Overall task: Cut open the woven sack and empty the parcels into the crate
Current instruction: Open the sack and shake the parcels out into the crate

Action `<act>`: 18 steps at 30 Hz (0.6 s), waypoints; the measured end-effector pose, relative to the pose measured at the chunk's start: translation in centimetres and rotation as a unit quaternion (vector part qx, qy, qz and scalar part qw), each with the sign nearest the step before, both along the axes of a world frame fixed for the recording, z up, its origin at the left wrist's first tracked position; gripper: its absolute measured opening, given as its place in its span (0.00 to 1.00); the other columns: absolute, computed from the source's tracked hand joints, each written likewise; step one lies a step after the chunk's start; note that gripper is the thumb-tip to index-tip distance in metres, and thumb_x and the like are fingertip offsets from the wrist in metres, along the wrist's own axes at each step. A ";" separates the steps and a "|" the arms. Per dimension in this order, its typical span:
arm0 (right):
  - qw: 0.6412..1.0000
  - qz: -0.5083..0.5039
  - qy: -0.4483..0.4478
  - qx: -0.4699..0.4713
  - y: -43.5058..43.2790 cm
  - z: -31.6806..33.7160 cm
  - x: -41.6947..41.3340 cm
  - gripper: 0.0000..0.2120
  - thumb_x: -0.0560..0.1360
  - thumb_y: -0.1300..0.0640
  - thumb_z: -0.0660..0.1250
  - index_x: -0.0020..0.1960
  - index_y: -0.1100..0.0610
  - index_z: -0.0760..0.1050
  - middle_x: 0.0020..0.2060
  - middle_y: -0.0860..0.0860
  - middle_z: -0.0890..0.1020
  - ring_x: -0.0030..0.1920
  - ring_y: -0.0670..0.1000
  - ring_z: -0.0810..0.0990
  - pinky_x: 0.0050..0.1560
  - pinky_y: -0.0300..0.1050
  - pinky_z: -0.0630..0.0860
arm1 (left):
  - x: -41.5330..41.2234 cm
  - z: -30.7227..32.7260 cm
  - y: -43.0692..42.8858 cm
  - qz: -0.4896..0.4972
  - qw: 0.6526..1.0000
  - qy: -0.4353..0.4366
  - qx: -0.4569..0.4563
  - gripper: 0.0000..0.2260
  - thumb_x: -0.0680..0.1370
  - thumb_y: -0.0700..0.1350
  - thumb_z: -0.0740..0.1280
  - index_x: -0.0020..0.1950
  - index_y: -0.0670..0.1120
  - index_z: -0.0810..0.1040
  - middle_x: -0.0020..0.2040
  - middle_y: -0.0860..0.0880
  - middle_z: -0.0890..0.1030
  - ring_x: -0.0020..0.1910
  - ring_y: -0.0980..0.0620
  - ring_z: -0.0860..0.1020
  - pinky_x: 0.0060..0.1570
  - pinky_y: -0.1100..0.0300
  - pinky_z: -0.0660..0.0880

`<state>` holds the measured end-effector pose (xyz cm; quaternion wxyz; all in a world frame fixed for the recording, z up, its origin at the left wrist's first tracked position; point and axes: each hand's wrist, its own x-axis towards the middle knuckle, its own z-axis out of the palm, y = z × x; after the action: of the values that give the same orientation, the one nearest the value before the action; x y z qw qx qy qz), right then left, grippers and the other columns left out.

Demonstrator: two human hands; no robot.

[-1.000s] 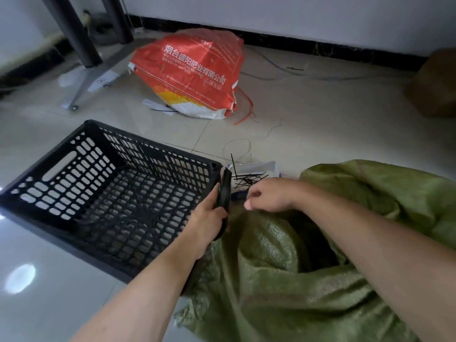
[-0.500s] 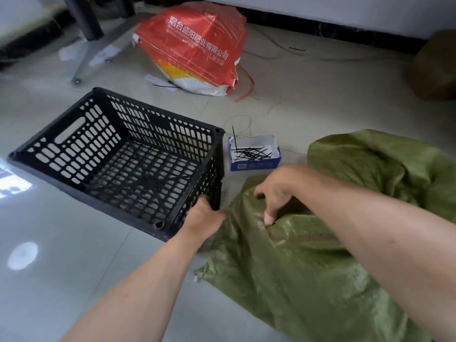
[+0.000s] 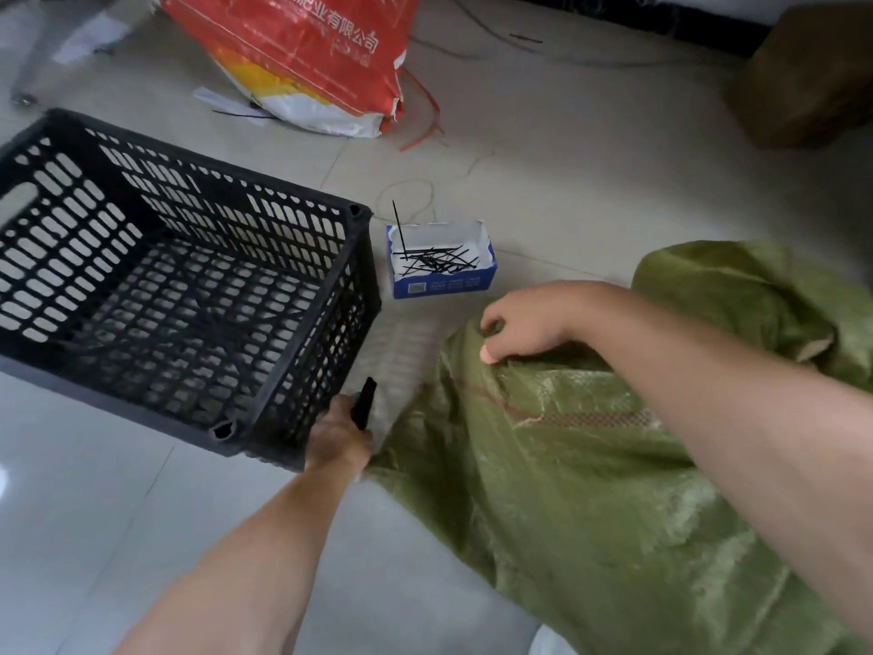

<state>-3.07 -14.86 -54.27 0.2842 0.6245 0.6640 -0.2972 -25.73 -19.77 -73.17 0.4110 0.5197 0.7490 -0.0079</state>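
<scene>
A green woven sack (image 3: 590,489) lies on the floor at the right, its mouth edge toward the middle. My right hand (image 3: 524,323) pinches that edge with curled fingers. A black slatted crate (image 3: 293,219) stands at the left with nothing in it. My left hand (image 3: 338,437) sits at the crate's near right corner and grips a black cutter (image 3: 364,401) that points up. No parcels show; the sack hides its contents.
A small blue and white box (image 3: 444,281) holding several black cable ties stands between crate and sack. A red printed sack (image 3: 302,49) lies at the back, with loose cords around it. A brown box (image 3: 803,73) sits at the far right.
My left hand with the cutter has dropped from the crate's rim to its lower corner. My right hand has shifted right along the sack's edge. The view has tilted down.
</scene>
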 end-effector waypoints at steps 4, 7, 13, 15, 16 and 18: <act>0.999 -0.023 0.025 0.027 0.6 -0.8 -0.1 0.22 0.78 0.43 0.63 0.68 0.52 0.74 0.67 0.52 0.76 0.64 0.55 0.75 0.58 0.46 0.71 | 0.3 -1.8 0.3 -0.002 1.000 0.004 0.016 0.25 0.73 0.51 0.71 0.69 0.52 0.70 0.60 0.42 0.74 0.59 0.42 0.75 0.60 0.57 0.70; 0.999 -0.024 0.034 0.025 0.8 -1.3 -0.5 0.22 0.79 0.44 0.62 0.70 0.53 0.72 0.68 0.53 0.75 0.65 0.56 0.74 0.53 0.43 0.68 | 0.6 -2.9 0.6 0.009 1.000 -0.008 0.015 0.26 0.76 0.55 0.69 0.72 0.53 0.69 0.64 0.42 0.70 0.63 0.40 0.72 0.63 0.55 0.68; 0.995 -0.051 0.068 0.050 0.5 -0.1 -0.7 0.22 0.79 0.45 0.62 0.71 0.52 0.71 0.68 0.53 0.74 0.66 0.55 0.73 0.59 0.45 0.70 | 1.6 -2.2 -0.7 -0.029 0.995 0.061 0.070 0.24 0.80 0.56 0.61 0.73 0.48 0.68 0.69 0.42 0.70 0.66 0.39 0.68 0.63 0.47 0.69; 0.988 -0.085 0.089 0.088 0.5 0.7 0.1 0.20 0.79 0.46 0.63 0.69 0.52 0.73 0.66 0.53 0.76 0.63 0.55 0.75 0.61 0.47 0.72 | 2.3 -1.4 -2.3 -0.039 0.992 0.049 0.106 0.18 0.81 0.52 0.59 0.70 0.48 0.70 0.66 0.43 0.72 0.64 0.40 0.70 0.61 0.47 0.72; 0.982 -0.105 0.094 0.122 0.5 1.2 0.6 0.19 0.79 0.47 0.63 0.68 0.52 0.74 0.65 0.54 0.76 0.63 0.55 0.75 0.60 0.47 0.72 | 2.6 -1.1 -3.3 -0.032 0.993 0.025 0.109 0.16 0.81 0.50 0.59 0.68 0.47 0.71 0.65 0.43 0.73 0.61 0.40 0.72 0.59 0.47 0.74; 0.964 -0.145 0.071 0.210 0.5 2.1 2.2 0.19 0.78 0.48 0.63 0.68 0.52 0.73 0.66 0.55 0.75 0.64 0.57 0.73 0.59 0.48 0.72 | 3.1 -1.0 -5.5 -0.024 0.996 -0.014 0.082 0.17 0.79 0.47 0.61 0.67 0.46 0.71 0.64 0.41 0.72 0.60 0.40 0.72 0.59 0.45 0.73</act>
<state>-0.89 -14.32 -52.19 0.0524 0.7371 0.6320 -0.2333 -22.68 -25.24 -74.19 0.3772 0.5691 0.7289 0.0506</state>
